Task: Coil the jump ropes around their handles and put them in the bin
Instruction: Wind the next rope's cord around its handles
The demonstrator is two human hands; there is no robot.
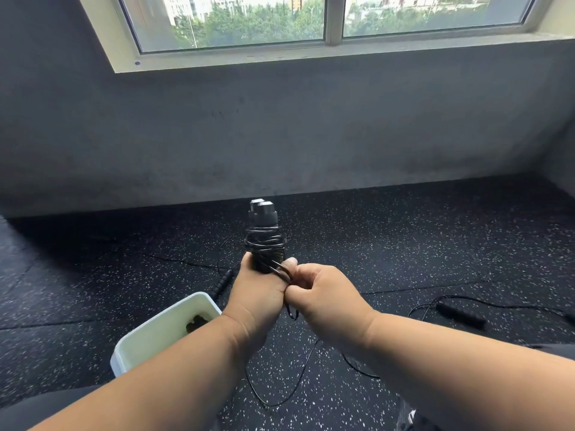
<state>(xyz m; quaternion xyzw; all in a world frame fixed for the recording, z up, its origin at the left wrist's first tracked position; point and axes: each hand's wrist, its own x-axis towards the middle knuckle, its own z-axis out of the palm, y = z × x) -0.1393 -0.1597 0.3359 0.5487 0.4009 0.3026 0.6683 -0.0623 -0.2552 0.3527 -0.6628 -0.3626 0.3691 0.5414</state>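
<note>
My left hand (258, 293) grips a pair of black jump rope handles (264, 222) held upright together, with several turns of thin black cord (265, 244) wound around them. My right hand (323, 293) pinches the cord right beside my left thumb. The loose rest of that cord (280, 399) hangs down and loops over the floor between my arms. A white bin (155, 331) stands at the lower left under my left forearm, with something dark inside it.
Another black jump rope handle (460, 314) with its cord lies on the floor at the right. A third handle (222, 283) lies just behind the bin. The floor is black speckled rubber matting, bounded by a grey wall under a window.
</note>
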